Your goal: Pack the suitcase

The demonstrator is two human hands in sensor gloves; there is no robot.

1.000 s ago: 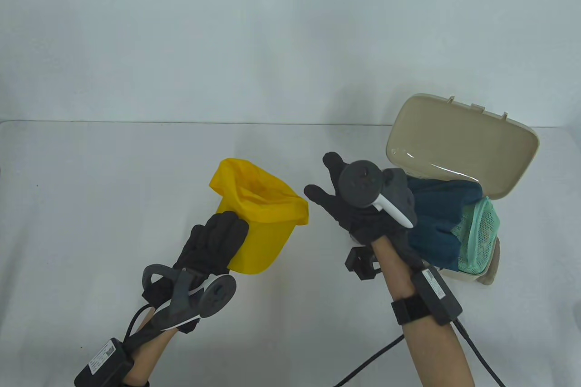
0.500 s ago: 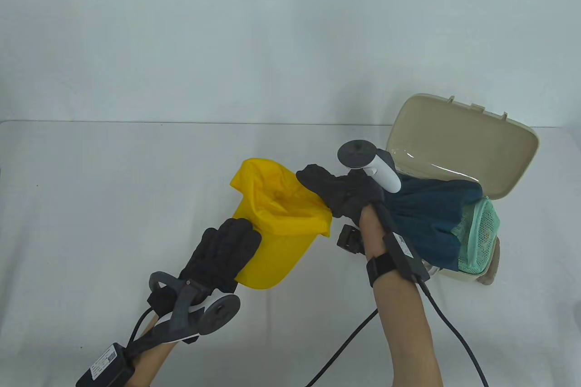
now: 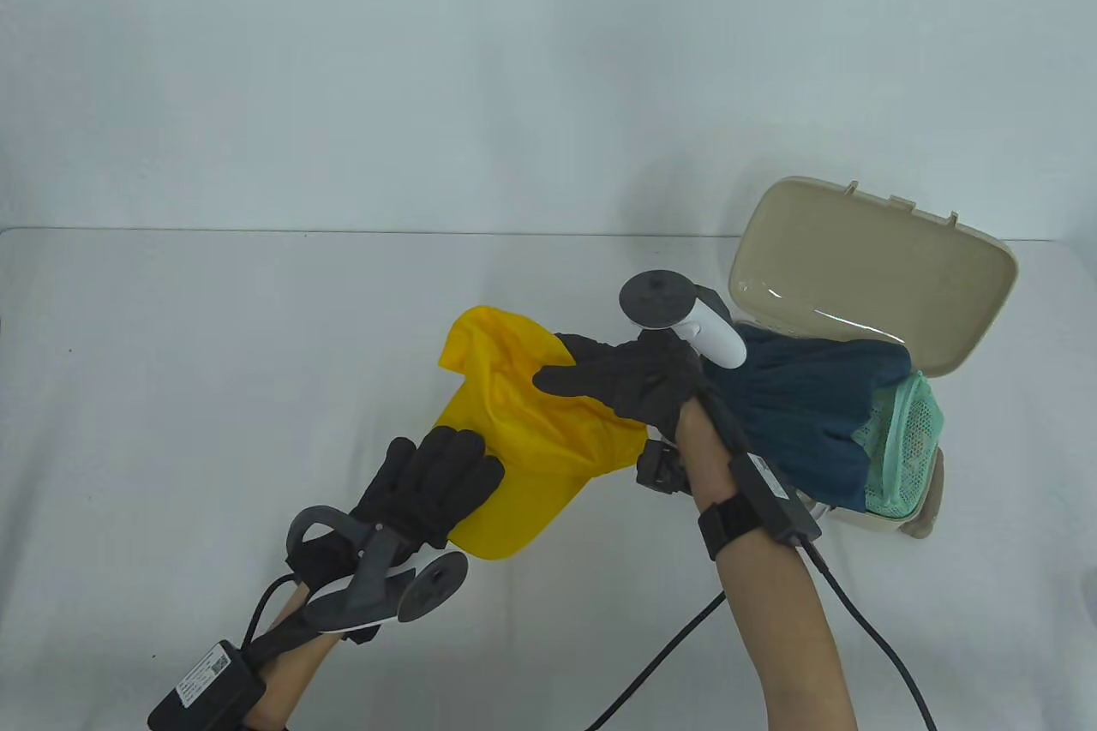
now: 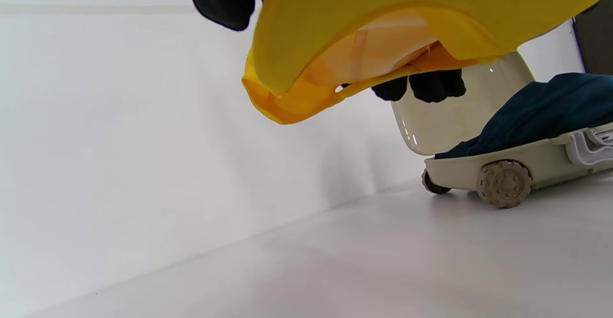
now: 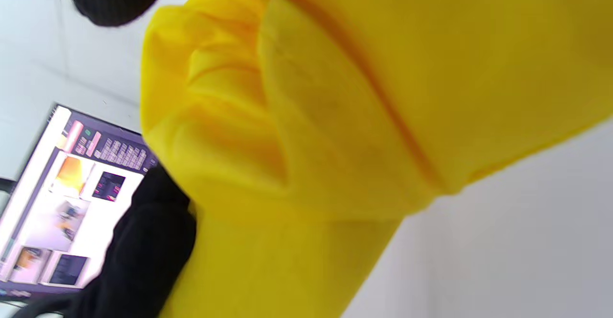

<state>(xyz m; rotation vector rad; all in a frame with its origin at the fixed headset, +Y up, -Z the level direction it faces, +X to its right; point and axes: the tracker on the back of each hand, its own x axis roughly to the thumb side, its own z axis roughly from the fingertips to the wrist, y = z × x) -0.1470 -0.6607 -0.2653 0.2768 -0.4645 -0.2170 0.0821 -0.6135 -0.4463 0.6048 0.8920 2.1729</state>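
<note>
Table view: left hand grips brim of yellow cap, held above the surface; right hand fingers clamp its crown. Left wrist view: open suitcase nearby, blue cloth inside. Right wrist view: cap fills frame. Step: flattening cap; next, carry it into suitcase.

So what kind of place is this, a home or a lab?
Probably a lab set up for recording. The white table stands bare against a plain wall, both hands wear gloves with trackers, and a computer screen with camera pictures shows in the right wrist view.
</note>
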